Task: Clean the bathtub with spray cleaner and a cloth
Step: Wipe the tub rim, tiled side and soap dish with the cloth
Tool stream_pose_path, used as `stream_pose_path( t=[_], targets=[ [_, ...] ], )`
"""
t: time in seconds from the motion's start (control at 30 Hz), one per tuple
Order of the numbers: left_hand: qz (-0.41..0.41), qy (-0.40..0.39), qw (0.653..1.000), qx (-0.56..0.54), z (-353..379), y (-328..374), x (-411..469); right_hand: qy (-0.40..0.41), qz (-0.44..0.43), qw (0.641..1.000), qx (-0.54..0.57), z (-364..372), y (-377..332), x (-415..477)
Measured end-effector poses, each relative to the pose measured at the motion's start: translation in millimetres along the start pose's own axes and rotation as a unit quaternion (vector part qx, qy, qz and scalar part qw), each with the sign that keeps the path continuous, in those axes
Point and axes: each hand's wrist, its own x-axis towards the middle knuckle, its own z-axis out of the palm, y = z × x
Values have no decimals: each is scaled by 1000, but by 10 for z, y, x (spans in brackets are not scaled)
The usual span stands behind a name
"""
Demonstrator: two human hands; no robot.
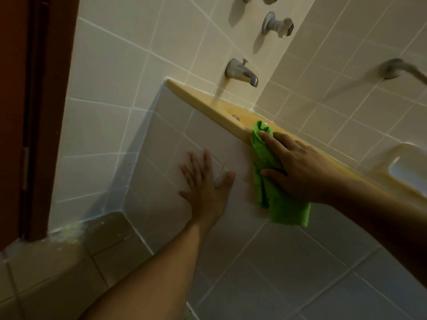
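A green cloth point(275, 199) hangs over the yellow rim of the bathtub point(203, 98) and down its tiled outer side. My right hand point(298, 167) lies on the cloth with fingers stretched out, pressing it against the rim. My left hand point(205, 183) rests flat with spread fingers on the grey tiled front panel point(161, 144) of the tub, just left of the cloth. No spray cleaner is in view.
A metal spout point(242, 73) and a tap knob point(278, 25) stick out of the tiled wall above the tub's end. A grab bar point(399, 69) and a soap dish recess point(406, 167) are at the right. A brown door frame point(39, 112) stands at the left, the floor tiles point(69, 262) below.
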Motion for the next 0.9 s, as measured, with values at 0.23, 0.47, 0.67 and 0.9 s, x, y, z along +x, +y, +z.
stream_pose_path(
  t=[0.23, 0.47, 0.67, 0.9],
  targets=[
    [25, -58, 998, 6, -214, -77, 188, -3, 31, 999, -26, 26, -46, -260],
    [23, -77, 996, 22, -289, -46, 263, 33, 103, 992, -60, 221, 33, -722],
    [23, -56, 998, -6, -299, -22, 260, 23, 112, 989, -89, 231, 80, -719],
    [45, -71, 996, -17, -390, -236, 389, 43, 52, 993, -95, 142, -66, -107]
  ],
)
